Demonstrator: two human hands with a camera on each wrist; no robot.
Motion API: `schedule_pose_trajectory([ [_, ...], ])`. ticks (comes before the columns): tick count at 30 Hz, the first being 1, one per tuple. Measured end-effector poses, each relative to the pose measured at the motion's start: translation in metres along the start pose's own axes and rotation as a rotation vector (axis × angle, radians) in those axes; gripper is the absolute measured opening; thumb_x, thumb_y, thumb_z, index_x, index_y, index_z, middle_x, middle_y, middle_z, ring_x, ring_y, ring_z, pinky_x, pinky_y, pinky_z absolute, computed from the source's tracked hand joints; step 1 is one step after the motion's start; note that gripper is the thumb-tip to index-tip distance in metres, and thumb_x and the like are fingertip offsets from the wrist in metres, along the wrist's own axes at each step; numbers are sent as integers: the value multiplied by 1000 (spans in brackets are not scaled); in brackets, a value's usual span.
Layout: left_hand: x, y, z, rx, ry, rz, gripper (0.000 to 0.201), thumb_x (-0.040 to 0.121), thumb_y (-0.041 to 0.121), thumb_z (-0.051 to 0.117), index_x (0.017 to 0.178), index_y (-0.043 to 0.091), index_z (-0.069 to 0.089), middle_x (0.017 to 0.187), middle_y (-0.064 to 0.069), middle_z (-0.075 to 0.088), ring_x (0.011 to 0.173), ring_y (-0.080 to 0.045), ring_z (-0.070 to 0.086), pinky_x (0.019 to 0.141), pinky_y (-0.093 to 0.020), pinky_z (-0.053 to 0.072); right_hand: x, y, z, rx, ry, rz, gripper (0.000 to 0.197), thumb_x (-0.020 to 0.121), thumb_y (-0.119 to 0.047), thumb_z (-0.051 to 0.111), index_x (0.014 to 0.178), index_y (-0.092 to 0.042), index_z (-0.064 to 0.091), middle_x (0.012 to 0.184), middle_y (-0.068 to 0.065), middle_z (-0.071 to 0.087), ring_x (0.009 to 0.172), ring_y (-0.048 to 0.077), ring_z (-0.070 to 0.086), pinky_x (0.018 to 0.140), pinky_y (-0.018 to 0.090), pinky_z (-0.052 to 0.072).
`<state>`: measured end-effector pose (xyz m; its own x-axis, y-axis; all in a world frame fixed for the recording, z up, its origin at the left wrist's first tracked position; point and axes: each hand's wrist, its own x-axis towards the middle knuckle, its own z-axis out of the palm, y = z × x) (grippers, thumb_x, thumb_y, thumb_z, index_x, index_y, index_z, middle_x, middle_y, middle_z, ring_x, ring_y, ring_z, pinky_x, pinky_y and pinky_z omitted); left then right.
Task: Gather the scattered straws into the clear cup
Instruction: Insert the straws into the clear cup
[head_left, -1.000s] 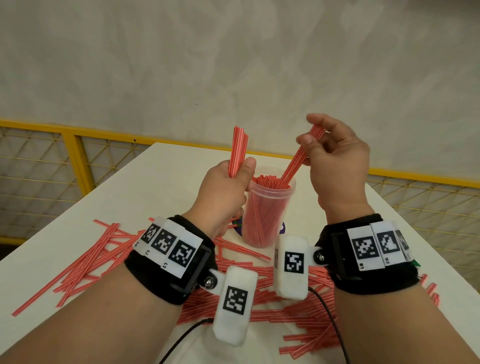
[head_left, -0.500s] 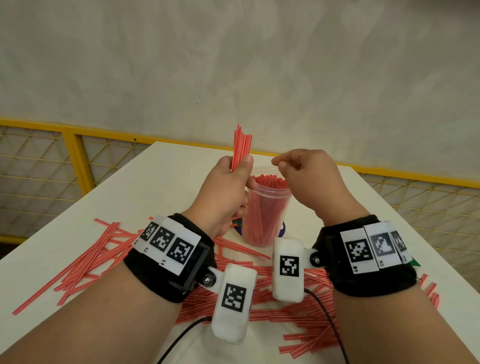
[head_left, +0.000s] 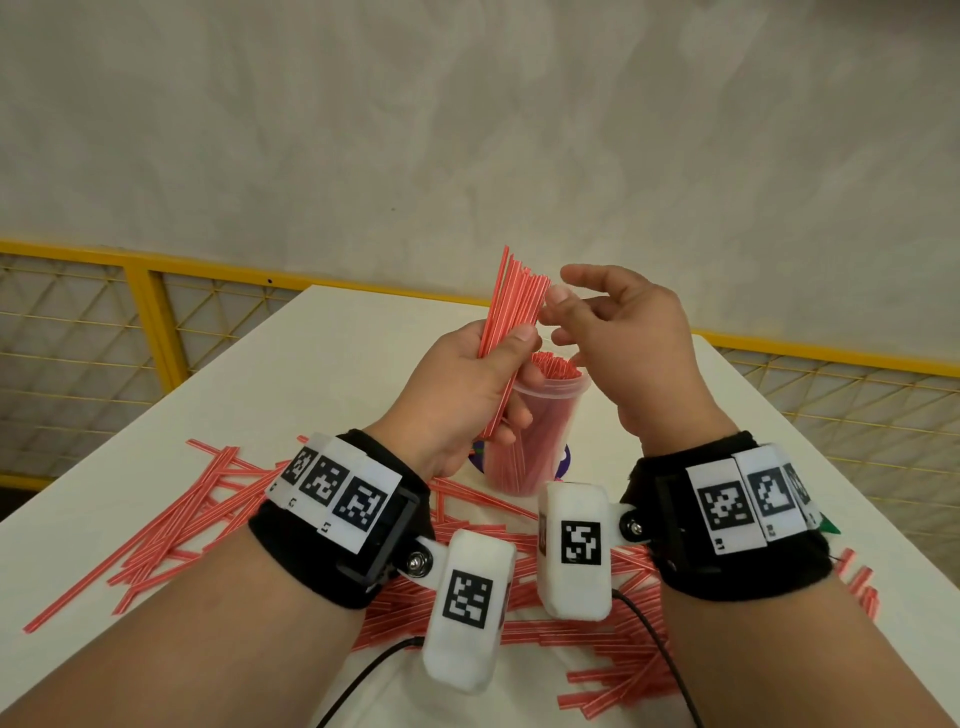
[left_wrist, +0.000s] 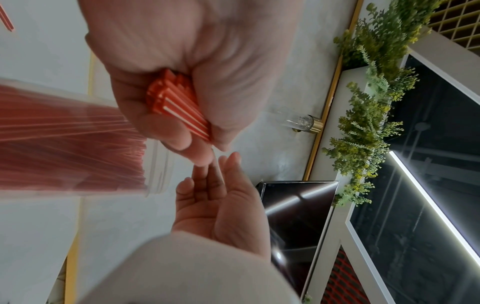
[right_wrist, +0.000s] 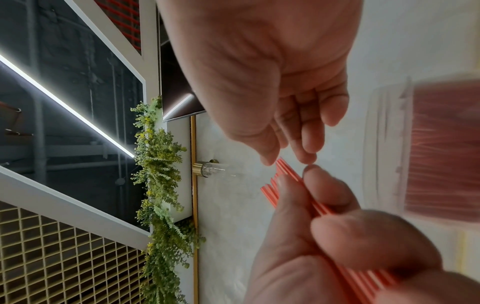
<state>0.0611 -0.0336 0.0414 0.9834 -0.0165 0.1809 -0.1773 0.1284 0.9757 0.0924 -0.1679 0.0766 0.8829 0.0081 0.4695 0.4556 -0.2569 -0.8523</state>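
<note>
My left hand (head_left: 498, 379) grips a bundle of red-and-white straws (head_left: 514, 306) upright, just above and left of the clear cup (head_left: 545, 415). The cup stands on the white table, packed with red straws. My right hand (head_left: 576, 306) hovers above the cup with relaxed fingers, holding nothing, its fingertips at the top of the bundle. In the left wrist view the bundle's lower end (left_wrist: 176, 105) pokes out of my left hand (left_wrist: 166, 131), beside the cup (left_wrist: 153, 170). The right wrist view shows my right hand's fingertips (right_wrist: 306, 156) just off the straw tips (right_wrist: 283, 174).
Several loose straws lie scattered at the left (head_left: 171, 525) and in a thick pile (head_left: 597, 629) under my wrists near the front edge. The white table (head_left: 322, 374) ends at a yellow mesh railing (head_left: 156, 322). A purple item (head_left: 565, 460) sits by the cup's base.
My right hand lowered its straws into the cup, let them go, and rose back to the bundle's top. My left hand has tilted the bundle slightly to the right.
</note>
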Motion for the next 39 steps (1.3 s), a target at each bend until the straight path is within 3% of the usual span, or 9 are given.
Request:
schedule_pose_trajectory([
  [6, -1, 0, 1, 7, -25, 9, 23, 95, 36, 57, 109, 17, 60, 70, 4, 69, 42, -12, 55, 36, -21, 41, -2, 0, 4, 74, -47, 10, 26, 87, -17, 70, 110, -24, 63, 68, -3, 68, 72, 11, 69, 69, 29, 50],
  [14, -2, 2, 3, 7, -28, 16, 30, 97, 38, 53, 115, 15, 58, 74, 2, 71, 44, -14, 58, 37, -21, 42, -3, 0, 3, 206, -59, 41, 22, 87, -6, 68, 104, -20, 65, 64, -1, 65, 58, 8, 64, 53, 18, 48],
  [23, -1, 1, 2, 18, 5, 19, 25, 98, 38, 51, 110, 18, 58, 78, -1, 73, 47, -15, 61, 37, -23, 44, -1, 0, 1, 263, -16, 57, 18, 88, -5, 66, 103, -15, 64, 70, 8, 67, 61, 15, 65, 52, 23, 50],
  [29, 2, -1, -2, 78, 128, 1, 20, 100, 37, 48, 101, 19, 55, 81, -5, 69, 45, -12, 61, 37, -22, 43, 4, -1, -6, 354, 145, -4, 17, 91, -4, 60, 102, -16, 61, 64, 1, 64, 60, 15, 67, 54, 27, 53],
  [35, 7, -6, -5, 86, 204, -46, 26, 101, 37, 47, 99, 13, 56, 67, 2, 54, 38, -5, 35, 36, -20, 30, 10, 4, -16, 355, 355, -96, 20, 92, -6, 59, 103, -23, 58, 72, 4, 56, 71, 19, 66, 58, 29, 55],
  [39, 7, -5, -5, 96, 204, -67, 31, 100, 40, 46, 103, 11, 57, 69, 2, 44, 38, -4, 32, 36, -19, 28, 11, 6, -15, 212, 398, -185, 26, 91, -9, 58, 97, -34, 57, 75, -1, 60, 70, 22, 66, 58, 33, 56],
])
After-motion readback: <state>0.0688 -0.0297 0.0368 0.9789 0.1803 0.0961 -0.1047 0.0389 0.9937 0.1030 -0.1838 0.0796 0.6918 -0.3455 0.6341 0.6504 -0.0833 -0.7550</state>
